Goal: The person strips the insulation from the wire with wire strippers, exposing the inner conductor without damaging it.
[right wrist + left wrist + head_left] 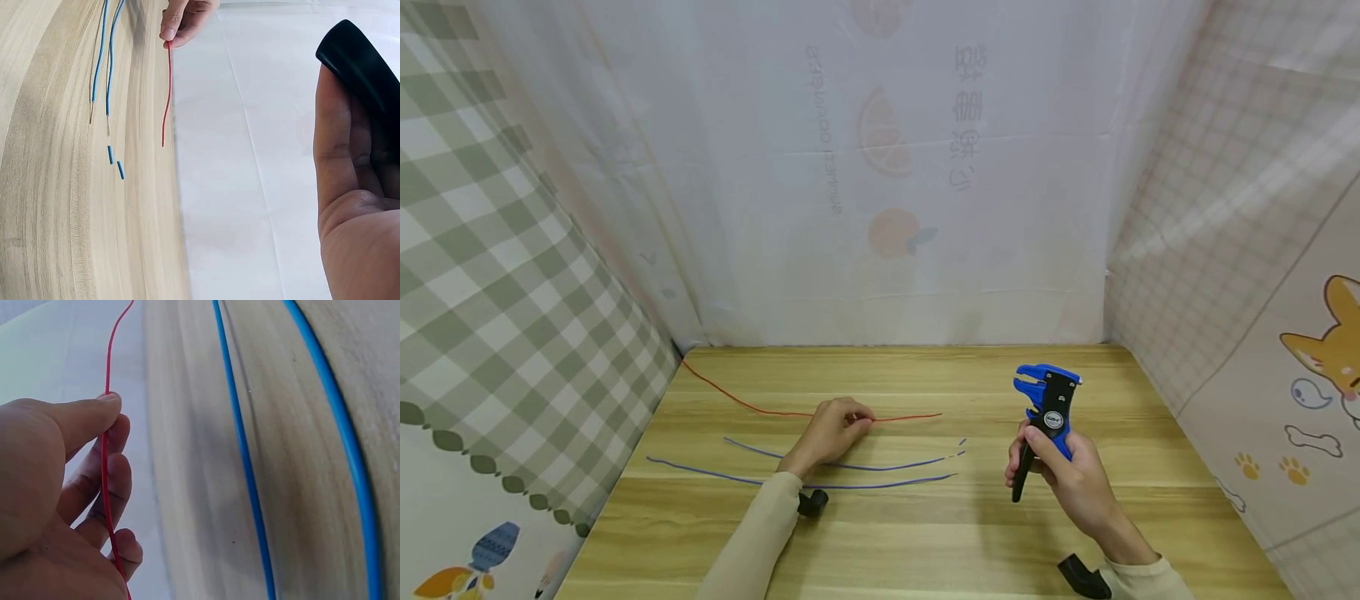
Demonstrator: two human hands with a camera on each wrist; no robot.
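My left hand (835, 432) pinches a red wire (107, 481) between thumb and forefinger; in the head view its short end runs right and its long end trails to the table's back left corner. My right hand (1070, 475) grips a blue and black wire stripper (1051, 398) by its handles, with the blue head pointing up, apart from the wire. Two blue wires (887, 486) lie nearer me, passing by my left forearm. In the right wrist view, bare copper ends (92, 112) show on both, and two short blue insulation pieces (120, 169) lie just beyond.
The wood-grain table (910, 542) meets a white printed sheet (760, 275) at the back. A green checked cloth (512, 242) hangs on the left and a cartoon-printed cloth (1247, 375) on the right.
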